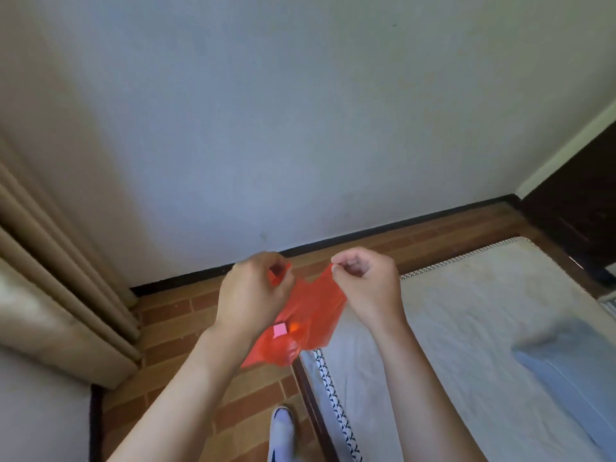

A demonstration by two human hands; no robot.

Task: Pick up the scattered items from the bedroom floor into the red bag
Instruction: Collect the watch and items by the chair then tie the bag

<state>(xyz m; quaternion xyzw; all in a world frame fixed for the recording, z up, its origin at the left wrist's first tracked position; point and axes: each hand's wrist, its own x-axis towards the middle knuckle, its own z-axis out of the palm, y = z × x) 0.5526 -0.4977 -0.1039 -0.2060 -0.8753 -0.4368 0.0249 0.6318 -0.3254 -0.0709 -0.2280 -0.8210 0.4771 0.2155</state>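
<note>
A thin red plastic bag (306, 315) hangs in the air between my two hands, above the brick-pattern floor. My left hand (255, 295) pinches one top handle of the bag with curled fingers. My right hand (365, 281) pinches the other handle at the bag's upper right corner. Through the translucent plastic a small pink square item (279, 330) and an orange shape (295, 327) show low in the bag.
A bed with a white sheet (466, 328) and a blue-grey cloth (566, 361) fills the right side. A beige curtain (50, 278) hangs at the left. A white wall with black skirting (366, 235) stands ahead. My white shoe (281, 431) rests on the floor (186, 328).
</note>
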